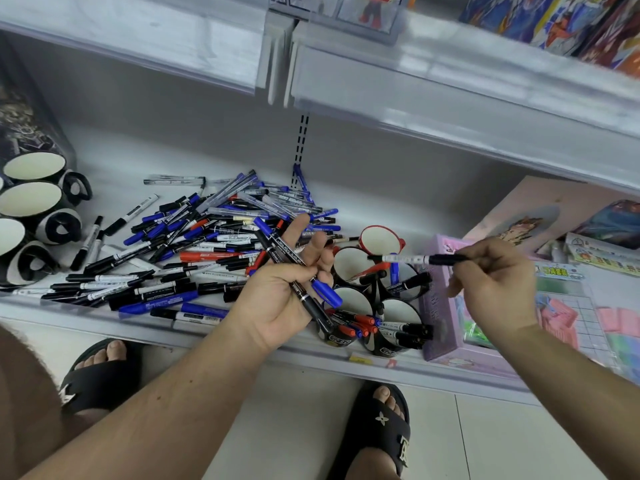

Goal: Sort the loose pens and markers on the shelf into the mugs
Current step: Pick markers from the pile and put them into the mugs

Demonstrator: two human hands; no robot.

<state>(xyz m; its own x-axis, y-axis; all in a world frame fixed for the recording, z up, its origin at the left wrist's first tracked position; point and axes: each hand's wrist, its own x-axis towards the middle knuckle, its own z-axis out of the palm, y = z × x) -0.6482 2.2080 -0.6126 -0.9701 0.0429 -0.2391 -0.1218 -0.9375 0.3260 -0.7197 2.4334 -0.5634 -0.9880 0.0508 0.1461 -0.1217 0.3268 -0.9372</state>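
A big heap of black, blue and red markers (194, 251) lies on the white shelf (104, 323). My left hand (280, 296) holds two markers across its palm, a black marker (304, 292) and a blue marker (277, 237). My right hand (495, 285) pinches a black-capped marker (415, 259) level above a cluster of mugs. One red mug (379, 239) stands at the back. Black mugs (353, 265) in front of it hold red, blue and black markers.
Several empty black mugs (33, 202) stand at the shelf's left end. A lilac box (440, 306) and packaged stationery (568, 306) crowd the right. An upper shelf (415, 91) overhangs. My sandalled feet (377, 427) stand on the tiled floor below.
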